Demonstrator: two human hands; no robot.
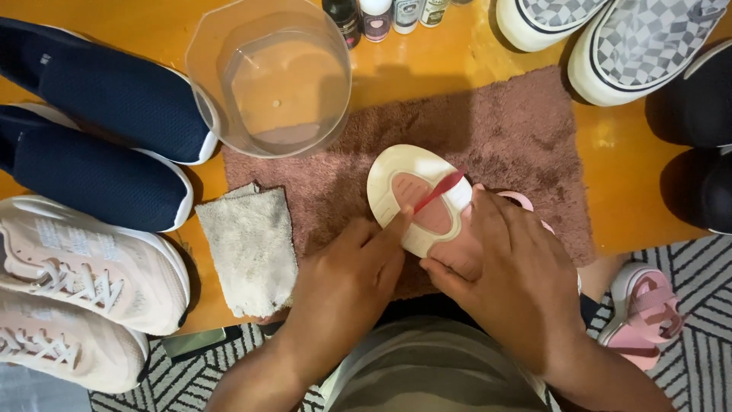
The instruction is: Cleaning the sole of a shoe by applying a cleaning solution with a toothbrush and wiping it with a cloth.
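A small pink shoe (415,191) lies sole-up over a pink towel mat (503,130), its cream sole with a pink inset facing me. My right hand (507,278) grips the shoe from the right side. My left hand (347,286) holds a thin red stick-like tool (441,191), whose tip rests across the sole. Both hands meet at the shoe's near end, hiding its upper.
A clear plastic bowl (267,76) of water stands behind the mat, a grey-white cloth (252,248) at its left. Navy slip-ons (99,130) and pale pink sneakers (76,297) line the left; checkered shoes (610,38), black shoes (701,145), small bottles (381,15) and another pink shoe (644,313) elsewhere.
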